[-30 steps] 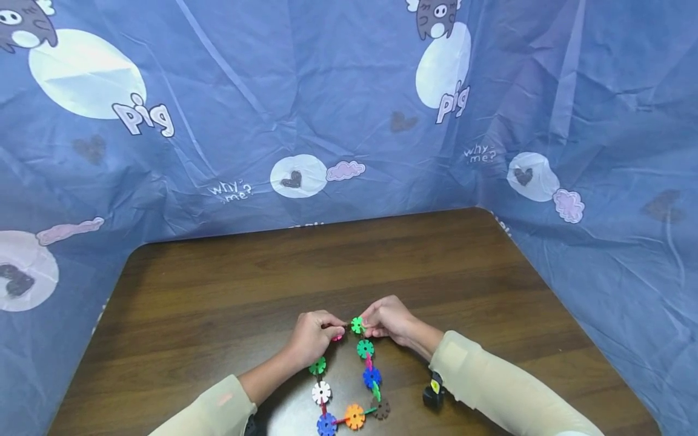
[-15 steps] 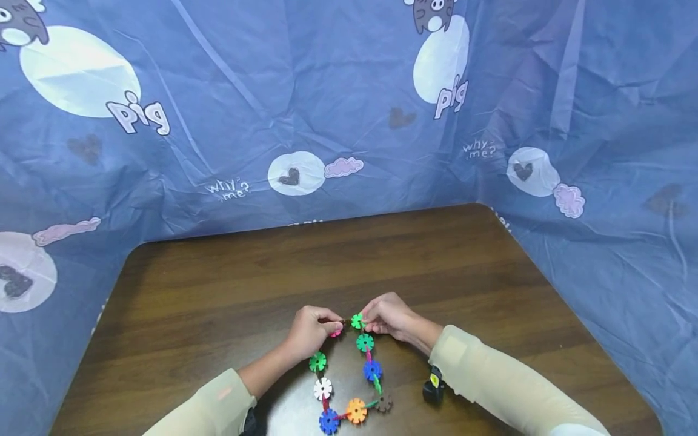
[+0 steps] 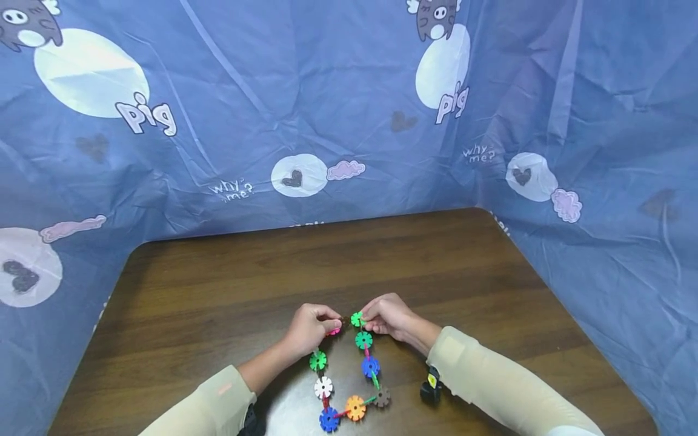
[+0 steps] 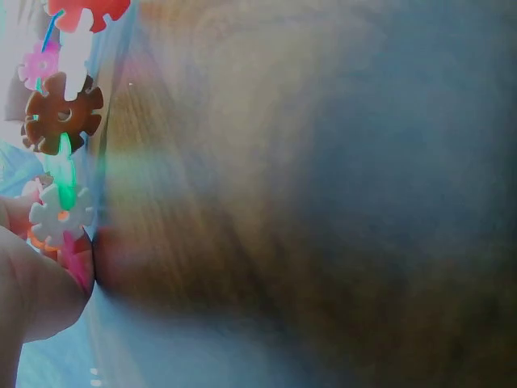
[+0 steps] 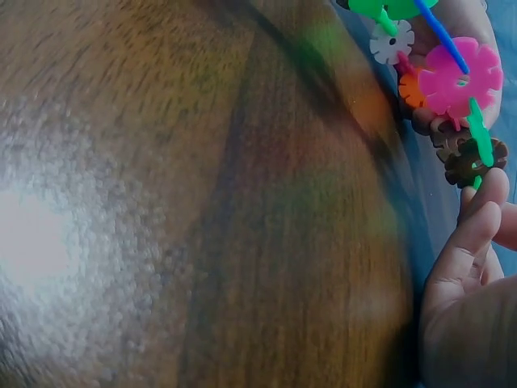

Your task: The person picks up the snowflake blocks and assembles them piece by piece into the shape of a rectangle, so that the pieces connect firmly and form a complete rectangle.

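A loop of plastic snowflake discs, slotted edge to edge, lies between my two hands. My left hand (image 3: 308,331) pinches the loop's far left part between thumb and fingers, by a pink disc (image 3: 335,330) that it partly covers. Up close in the left wrist view, the thumb is at a whitish disc (image 4: 61,217). My right hand (image 3: 389,317) pinches a bright green disc (image 3: 357,319) at the far right corner. In the right wrist view its fingertips meet a green piece (image 5: 477,183) below a brown disc (image 5: 477,162).
Nearer to me the loop runs through a white disc (image 3: 323,387), a blue disc (image 3: 329,419), an orange disc (image 3: 355,409) and a dark brown disc (image 3: 382,397). The brown wooden table (image 3: 240,266) ends at a blue printed cloth (image 3: 349,109) behind and beside it.
Both hands keep their pinch. The loop has shifted slightly away from me, and the left hand has drawn a little to the left.
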A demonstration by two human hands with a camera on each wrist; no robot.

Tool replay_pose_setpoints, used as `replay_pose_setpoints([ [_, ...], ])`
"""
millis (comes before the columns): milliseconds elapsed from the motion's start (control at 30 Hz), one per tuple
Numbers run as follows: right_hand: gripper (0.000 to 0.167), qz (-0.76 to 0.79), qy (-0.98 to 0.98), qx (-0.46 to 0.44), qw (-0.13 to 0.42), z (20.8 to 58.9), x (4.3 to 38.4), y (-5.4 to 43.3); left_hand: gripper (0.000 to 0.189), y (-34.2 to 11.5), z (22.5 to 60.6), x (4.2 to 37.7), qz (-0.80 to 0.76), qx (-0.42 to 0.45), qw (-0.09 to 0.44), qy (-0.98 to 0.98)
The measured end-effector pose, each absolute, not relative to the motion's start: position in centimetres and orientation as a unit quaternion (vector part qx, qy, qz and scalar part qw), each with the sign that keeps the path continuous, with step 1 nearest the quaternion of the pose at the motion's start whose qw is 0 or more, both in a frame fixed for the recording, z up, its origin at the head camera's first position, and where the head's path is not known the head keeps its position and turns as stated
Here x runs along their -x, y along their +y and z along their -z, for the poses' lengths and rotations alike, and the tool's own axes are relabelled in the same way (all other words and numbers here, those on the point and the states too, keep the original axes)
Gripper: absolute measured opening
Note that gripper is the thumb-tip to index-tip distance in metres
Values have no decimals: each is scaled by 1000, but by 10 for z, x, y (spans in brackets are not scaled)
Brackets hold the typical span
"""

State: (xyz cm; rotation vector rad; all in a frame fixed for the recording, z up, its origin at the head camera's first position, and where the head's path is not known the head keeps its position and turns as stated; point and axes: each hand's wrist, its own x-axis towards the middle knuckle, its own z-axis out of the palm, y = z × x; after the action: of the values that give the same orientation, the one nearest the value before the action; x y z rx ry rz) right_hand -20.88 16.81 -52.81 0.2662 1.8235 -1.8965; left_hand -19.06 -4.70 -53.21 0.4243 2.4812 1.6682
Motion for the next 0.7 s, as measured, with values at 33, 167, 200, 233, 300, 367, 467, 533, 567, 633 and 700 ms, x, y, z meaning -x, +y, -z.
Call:
replay_pose_setpoints([
  [33, 15, 695, 669, -98, 247, 528, 209, 168, 6, -47, 532, 190, -550, -141, 59, 821],
  [167, 15, 690, 675, -96, 244, 530, 209, 168, 4, -46, 532, 189, -544, -150, 51, 824],
  [200, 16, 689, 676, -95, 244, 530, 209, 168, 2, -45, 532, 188, -543, -152, 48, 825],
  [233, 16, 689, 676, -96, 243, 530, 209, 168, 1, -45, 533, 188, -543, -155, 46, 824],
  [300, 16, 689, 676, -95, 242, 531, 210, 168, 2, -45, 533, 187, -546, -157, 44, 822],
  [367, 17, 689, 677, -93, 240, 531, 209, 168, 5, -44, 534, 187, -549, -160, 41, 819],
  [467, 17, 690, 677, -93, 238, 532, 209, 169, 6, -44, 534, 186, -548, -161, 40, 819],
  [533, 18, 690, 678, -92, 236, 533, 209, 169, 6, -44, 535, 186, -548, -165, 38, 819],
  [567, 18, 690, 679, -91, 236, 533, 209, 169, 5, -45, 535, 185, -547, -166, 37, 820],
  [633, 17, 689, 679, -89, 235, 533, 208, 169, 4, -45, 536, 185, -542, -172, 33, 822],
  [700, 16, 689, 680, -82, 237, 533, 208, 169, 2, -45, 537, 185, -537, -182, 24, 823],
])
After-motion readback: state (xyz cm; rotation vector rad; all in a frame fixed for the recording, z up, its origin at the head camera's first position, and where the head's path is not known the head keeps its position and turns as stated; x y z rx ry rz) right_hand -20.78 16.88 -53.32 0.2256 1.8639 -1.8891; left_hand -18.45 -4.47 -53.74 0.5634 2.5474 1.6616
